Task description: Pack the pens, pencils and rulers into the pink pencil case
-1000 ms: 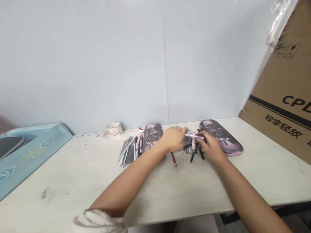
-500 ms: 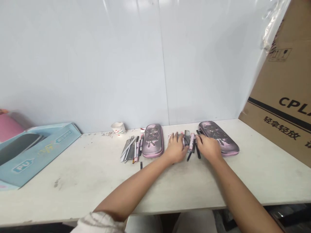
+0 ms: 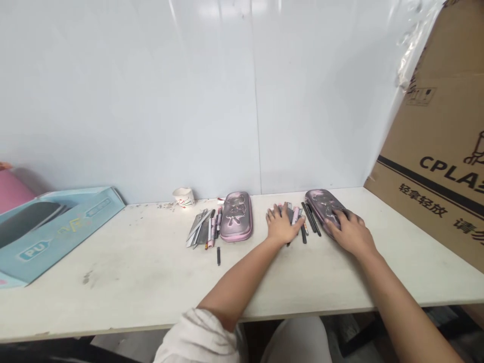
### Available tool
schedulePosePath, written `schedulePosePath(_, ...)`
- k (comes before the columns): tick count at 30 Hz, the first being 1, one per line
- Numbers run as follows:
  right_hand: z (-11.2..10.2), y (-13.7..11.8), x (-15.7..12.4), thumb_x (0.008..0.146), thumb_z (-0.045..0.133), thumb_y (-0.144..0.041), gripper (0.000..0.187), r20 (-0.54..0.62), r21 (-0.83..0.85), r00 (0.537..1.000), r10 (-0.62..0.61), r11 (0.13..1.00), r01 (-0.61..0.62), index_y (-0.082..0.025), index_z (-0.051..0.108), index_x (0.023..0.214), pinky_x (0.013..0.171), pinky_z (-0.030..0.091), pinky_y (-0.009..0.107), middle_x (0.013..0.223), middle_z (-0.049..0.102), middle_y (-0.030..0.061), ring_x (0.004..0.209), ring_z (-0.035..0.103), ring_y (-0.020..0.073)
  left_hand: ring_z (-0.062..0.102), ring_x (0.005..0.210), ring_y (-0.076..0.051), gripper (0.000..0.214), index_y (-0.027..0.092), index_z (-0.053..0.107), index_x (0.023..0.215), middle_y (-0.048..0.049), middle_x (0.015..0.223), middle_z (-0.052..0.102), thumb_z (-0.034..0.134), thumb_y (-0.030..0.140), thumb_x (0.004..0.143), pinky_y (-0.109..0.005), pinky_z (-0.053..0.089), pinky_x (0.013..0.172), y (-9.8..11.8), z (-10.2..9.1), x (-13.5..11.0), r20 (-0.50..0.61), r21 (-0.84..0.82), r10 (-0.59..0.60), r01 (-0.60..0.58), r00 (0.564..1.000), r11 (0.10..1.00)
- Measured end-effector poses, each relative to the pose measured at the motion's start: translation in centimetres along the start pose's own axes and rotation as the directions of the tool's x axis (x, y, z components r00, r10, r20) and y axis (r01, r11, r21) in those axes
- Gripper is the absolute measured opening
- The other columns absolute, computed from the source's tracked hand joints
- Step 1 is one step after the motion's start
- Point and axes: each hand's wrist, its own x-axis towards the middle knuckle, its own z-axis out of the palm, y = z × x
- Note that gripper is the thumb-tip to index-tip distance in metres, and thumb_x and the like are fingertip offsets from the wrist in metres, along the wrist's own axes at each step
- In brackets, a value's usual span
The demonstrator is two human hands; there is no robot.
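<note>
The person's left hand (image 3: 280, 227) lies palm down on the pale, scuffed worktop (image 3: 113, 267), its fingers (image 3: 273, 214) spread apart over the left end of a loose cluster of slim pens and pencils (image 3: 297, 222). They grip nothing that I can see. The right hand (image 3: 350, 233) rests on a capsule-shaped pencil case (image 3: 317, 201), its slightly curved fingers (image 3: 338, 216) close together, lying on the shell rather than clamped on it. The case is a moulded hard shell, glossy mauve-pink with an embossed figure. A matching pencil case (image 3: 236, 217) lies to the left, well apart from both hands, with a heap of flat grey strips and pens (image 3: 199, 228) just beside it and a stubby black pen (image 3: 218, 256) alone nearer the edge. Farther left stands a small white paper cup (image 3: 184, 197). A pale blue cardboard box (image 3: 64, 227) sits at the left end, and a corrugated brown carton (image 3: 427, 151) leans in at the right.
</note>
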Motion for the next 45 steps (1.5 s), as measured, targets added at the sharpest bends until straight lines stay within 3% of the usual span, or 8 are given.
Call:
schedulePosePath(6,-0.2,-0.6,0.0,0.085,0.028,-0.057,0.06,0.001,-0.078,0.997,-0.083,0.994,0.082,-0.018,0.047,0.128,0.088,0.039,0.046,0.126,0.049,0.0165,0.112,0.045,0.034,0.009,0.137,-0.038,0.082,0.018,0.021,0.141,-0.0168,0.15,0.016,0.022,0.071,0.078,-0.054,0.01,0.108,3.0,2.6,0.9,-0.031,-0.073,0.036,-0.038,0.999,0.997)
schedulePosePath(11,-0.7,-2.8,1.7,0.087,0.032,-0.05,0.053,-0.035,-0.102,0.968,-0.247,0.965,0.243,-0.014,0.052,0.121,0.09,0.037,0.045,0.122,0.052,0.0188,0.112,0.046,0.0325,0.016,0.136,-0.034,0.072,0.016,0.023,0.139,-0.0173,0.147,0.024,0.022,0.061,0.084,-0.054,0.012,0.108,2.5,1.4,0.4,-0.064,-0.084,0.126,-0.131,0.99,0.988)
schedulePosePath(19,1.6,-12.8,2.8,0.086,0.04,-0.04,0.041,0.001,0.17,0.843,-0.538,0.831,0.53,-0.014,0.057,0.112,0.094,0.035,0.037,0.115,0.059,0.0135,0.109,0.051,0.027,0.022,0.133,-0.029,0.053,0.012,0.032,0.131,-0.0184,0.142,0.029,0.041,0.032,0.082,-0.05,0.013,0.109,-4.5,-7.0,-2.5,-0.236,0.187,0.212,-0.17,0.948,0.968)
schedulePosePath(23,3.2,-17.1,1.9,0.087,0.038,-0.042,0.043,0.151,0.328,0.863,-0.482,0.848,0.417,-0.013,0.055,0.113,0.088,0.038,0.033,0.111,0.063,0.0152,0.105,0.056,0.024,0.025,0.132,-0.031,0.054,0.009,0.032,0.131,-0.022,0.141,0.031,0.04,0.035,0.083,-0.05,0.016,0.107,-9.2,-9.7,-4.1,-0.287,0.241,0.055,0.016,0.956,0.97)
schedulePosePath(28,4.3,-21.3,-0.1,0.086,0.039,-0.047,0.049,0.291,0.412,0.876,-0.384,0.877,0.247,-0.01,0.049,0.116,0.078,0.043,0.031,0.105,0.065,0.0178,0.097,0.062,0.0241,0.031,0.13,-0.035,0.067,0.007,0.033,0.132,-0.0239,0.139,0.037,0.029,0.054,0.085,-0.054,0.014,0.106,-13.2,-10.2,-5.7,-0.139,0.179,-0.134,0.158,0.981,0.971)
schedulePosePath(33,4.3,-23.7,-1.3,0.085,0.041,-0.041,0.053,0.24,0.415,0.921,-0.306,0.89,0.188,-0.009,0.036,0.128,0.079,0.043,0.033,0.108,0.063,0.0195,0.096,0.062,0.0248,0.027,0.133,-0.033,0.071,0.007,0.028,0.136,-0.0226,0.135,0.043,0.031,0.056,0.084,-0.056,0.006,0.107,-14.7,-11.0,-5.9,-0.097,0.029,-0.063,0.066,0.993,0.997)
schedulePosePath(38,3.4,-25.0,-1.3,0.082,0.045,-0.032,0.052,0.02,0.572,0.965,-0.261,0.795,0.203,-0.016,0.032,0.129,0.088,0.042,0.037,0.114,0.059,0.0146,0.101,0.058,0.0215,0.04,0.127,-0.023,0.066,0.014,0.023,0.138,-0.0151,0.141,0.038,0.045,0.045,0.083,-0.038,0.029,0.106,-15.6,-13.9,-5.0,-0.177,-0.403,0.027,-0.097,0.984,0.91)
schedulePosePath(45,1.8,-26.8,-1.9,0.081,0.046,-0.025,0.053,-0.313,0.682,0.879,-0.361,0.559,0.472,-0.019,0.029,0.13,0.097,0.038,0.041,0.129,0.045,0.0144,0.117,0.046,0.0207,0.056,0.109,-0.02,0.056,0.017,0.034,0.128,-0.0116,0.123,0.056,0.051,0.044,0.083,-0.032,0.045,0.089,-15.8,-18.5,-2.9,-0.285,-0.744,-0.057,-0.183,0.957,0.642)
